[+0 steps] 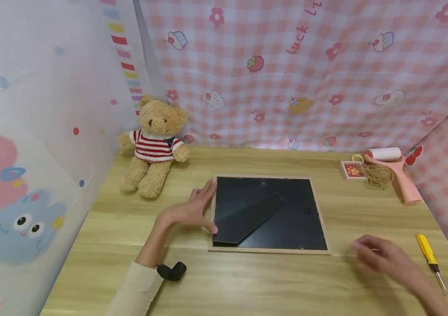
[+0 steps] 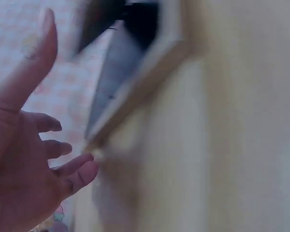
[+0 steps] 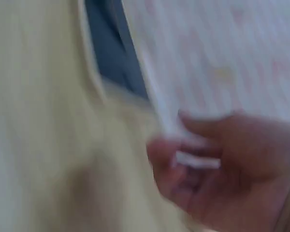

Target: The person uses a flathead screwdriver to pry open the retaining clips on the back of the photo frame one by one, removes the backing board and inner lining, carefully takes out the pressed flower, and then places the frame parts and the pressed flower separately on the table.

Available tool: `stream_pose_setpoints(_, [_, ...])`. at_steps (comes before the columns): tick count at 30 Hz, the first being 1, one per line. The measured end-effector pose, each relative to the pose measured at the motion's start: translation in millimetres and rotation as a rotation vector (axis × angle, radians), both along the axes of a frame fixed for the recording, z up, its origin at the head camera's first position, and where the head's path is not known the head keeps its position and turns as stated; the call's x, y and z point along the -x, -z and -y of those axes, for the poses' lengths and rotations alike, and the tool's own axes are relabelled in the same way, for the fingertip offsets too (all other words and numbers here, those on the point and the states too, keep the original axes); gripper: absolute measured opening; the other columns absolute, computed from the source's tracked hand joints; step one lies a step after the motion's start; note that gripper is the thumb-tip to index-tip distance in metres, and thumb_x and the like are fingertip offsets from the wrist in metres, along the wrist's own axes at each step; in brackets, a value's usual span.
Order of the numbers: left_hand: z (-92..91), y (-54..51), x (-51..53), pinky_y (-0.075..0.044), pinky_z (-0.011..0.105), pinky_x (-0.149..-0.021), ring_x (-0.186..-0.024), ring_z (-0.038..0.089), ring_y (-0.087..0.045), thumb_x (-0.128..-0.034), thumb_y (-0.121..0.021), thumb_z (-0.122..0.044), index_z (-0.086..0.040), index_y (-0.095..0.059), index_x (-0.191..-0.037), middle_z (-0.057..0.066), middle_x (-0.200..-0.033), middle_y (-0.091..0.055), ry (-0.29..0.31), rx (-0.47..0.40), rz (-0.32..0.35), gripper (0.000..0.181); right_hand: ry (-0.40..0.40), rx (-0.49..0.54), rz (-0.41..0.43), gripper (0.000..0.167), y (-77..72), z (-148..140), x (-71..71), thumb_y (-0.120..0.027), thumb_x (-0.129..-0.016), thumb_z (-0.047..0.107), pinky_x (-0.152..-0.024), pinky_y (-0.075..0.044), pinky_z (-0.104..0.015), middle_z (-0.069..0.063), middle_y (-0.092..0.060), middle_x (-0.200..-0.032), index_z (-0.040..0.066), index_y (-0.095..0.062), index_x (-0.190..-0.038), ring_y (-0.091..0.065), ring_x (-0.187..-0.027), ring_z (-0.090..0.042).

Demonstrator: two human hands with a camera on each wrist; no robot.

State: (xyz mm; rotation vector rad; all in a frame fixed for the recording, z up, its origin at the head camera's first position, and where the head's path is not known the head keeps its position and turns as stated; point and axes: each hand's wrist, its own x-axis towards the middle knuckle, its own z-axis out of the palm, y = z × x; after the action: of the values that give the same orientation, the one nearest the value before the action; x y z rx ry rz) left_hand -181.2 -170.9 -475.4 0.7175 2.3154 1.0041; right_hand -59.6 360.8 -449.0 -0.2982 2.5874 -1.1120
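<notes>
Head view: a wood-rimmed picture frame (image 1: 275, 230) lies back side up near the middle of the wood-grain tabletop (image 1: 208, 285), its black easel leg (image 1: 245, 221) slanting from the lower left corner towards the centre.

The left hand (image 1: 190, 211) stands at the frame's left edge, fingers spread towards the upper part and thumb at the lower part by the leg's wide end. Contact cannot be confirmed; the left wrist view shows spread fingers beside the blurred rim.

The right hand (image 1: 386, 259) is held over the tabletop beyond the frame's lower right corner, fingers loosely curled and gripping nothing. A strip of tabletop separates it from the frame's right edge; a broader stretch runs from the bottom edge towards the person.

A yellow-handled screwdriver (image 1: 427, 251) lies to the right of the right hand, near the table's right edge. The seated teddy bear (image 1: 154, 147) is apart from the frame, at upper left. The lint roller (image 1: 407, 182) and twine (image 1: 378, 176) occupy the far right corner.
</notes>
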Motion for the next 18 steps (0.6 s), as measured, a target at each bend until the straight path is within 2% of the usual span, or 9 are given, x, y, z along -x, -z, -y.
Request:
stream_pose_setpoints(2, [-0.1,-3.8,12.4,-0.015,0.076,-0.130,-0.165,0.057,0.005,-0.0798,-0.078,-0.083,-0.001,0.006,-0.175,0.025,-0.182,0.017,-0.017,-0.022,-0.008,0.151,-0.143,0.275,0.155,0.027,13.7,46,-5.3,-0.050,-0.117,0.009,-0.055,-0.054,-0.026,-0.006,-0.070,-0.084,-0.012,-0.068,-0.118,-0.062,-0.069,-0.002])
stream_pose_setpoints(3, [-0.9,0.0,20.0,-0.012,0.076,-0.130,-0.166,0.057,0.008,-0.0824,-0.074,-0.085,-0.001,0.003,-0.175,0.024,-0.182,0.015,-0.045,-0.035,-0.025,0.147,-0.209,0.391,0.218,0.027,21.4,67,-7.3,-0.049,-0.117,0.007,-0.054,-0.054,-0.026,-0.007,-0.071,-0.087,-0.014,-0.066,-0.121,-0.063,-0.070,-0.003])
stream_pose_setpoints(5, [-5.4,4.9,31.7,-0.011,0.073,-0.132,-0.168,0.052,0.008,-0.0895,-0.068,-0.083,-0.002,-0.003,-0.176,0.023,-0.184,0.009,-0.110,-0.066,-0.060,0.136,-0.256,0.535,0.337,0.031,32.9,104,-10.6,-0.050,-0.117,0.009,-0.055,-0.054,-0.022,-0.012,-0.074,-0.095,-0.018,-0.062,-0.127,-0.067,-0.072,-0.004])
stream_pose_setpoints(6, [-7.5,13.6,38.8,-0.012,0.070,-0.133,-0.169,0.050,0.004,-0.0942,-0.064,-0.082,-0.002,-0.006,-0.176,0.023,-0.184,0.005,-0.134,-0.079,-0.090,0.128,-0.251,0.585,0.374,0.035,37.7,118,-12.2,-0.049,-0.118,0.010,-0.056,-0.054,-0.020,-0.014,-0.075,-0.098,-0.021,-0.059,-0.131,-0.069,-0.072,-0.005])
stream_pose_setpoints(9, [-15.0,38.7,53.3,-0.016,0.063,-0.136,-0.170,0.046,-0.009,-0.1067,-0.053,-0.071,-0.001,-0.016,-0.175,0.025,-0.183,-0.012,-0.185,-0.114,-0.164,0.105,-0.151,0.665,0.444,0.044,47.2,145,-16.4,-0.051,-0.118,0.014,-0.058,-0.053,-0.018,-0.015,-0.074,-0.103,-0.025,-0.051,-0.138,-0.071,-0.074,-0.008])
stream_pose_setpoints(12, [-21.0,45.9,53.6,-0.022,0.062,-0.134,-0.167,0.047,-0.022,-0.1134,-0.050,-0.059,0.002,-0.025,-0.173,0.029,-0.178,-0.027,-0.195,-0.122,-0.217,0.089,-0.055,0.695,0.454,0.047,50.5,156,-19.2,-0.052,-0.118,0.016,-0.059,-0.054,-0.018,-0.014,-0.074,-0.104,-0.026,-0.051,-0.138,-0.071,-0.075,-0.009])
stream_pose_setpoints(14, [-23.4,41.3,48.6,-0.023,0.064,-0.133,-0.165,0.048,-0.026,-0.1167,-0.051,-0.047,0.004,-0.031,-0.170,0.030,-0.175,-0.034,-0.203,-0.097,-0.242,0.076,-0.032,0.705,0.445,0.046,51.0,158,-19.5,-0.052,-0.117,0.015,-0.060,-0.055,-0.018,-0.014,-0.074,-0.105,-0.027,-0.052,-0.137,-0.070,-0.077,-0.008])
stream_pose_setpoints(16, [-25.2,29.7,41.1,-0.023,0.066,-0.132,-0.163,0.049,-0.030,-0.1178,-0.052,-0.034,0.005,-0.036,-0.168,0.030,-0.172,-0.039,-0.198,-0.060,-0.272,0.066,-0.025,0.712,0.433,0.045,51.6,157,-19.1,-0.052,-0.117,0.014,-0.061,-0.055,-0.018,-0.014,-0.075,-0.105,-0.028,-0.053,-0.135,-0.070,-0.078,-0.008])
stream_pose_setpoints(18, [-24.6,25.0,36.9,-0.028,0.066,-0.130,-0.159,0.048,-0.039,-0.1175,-0.053,-0.026,0.007,-0.043,-0.164,0.030,-0.166,-0.047,-0.192,-0.009,-0.323,0.058,-0.025,0.705,0.416,0.044,52.1,155,-18.4,-0.051,-0.117,0.012,-0.061,-0.056,-0.018,-0.016,-0.075,-0.105,-0.029,-0.053,-0.134,-0.070,-0.077,-0.008])
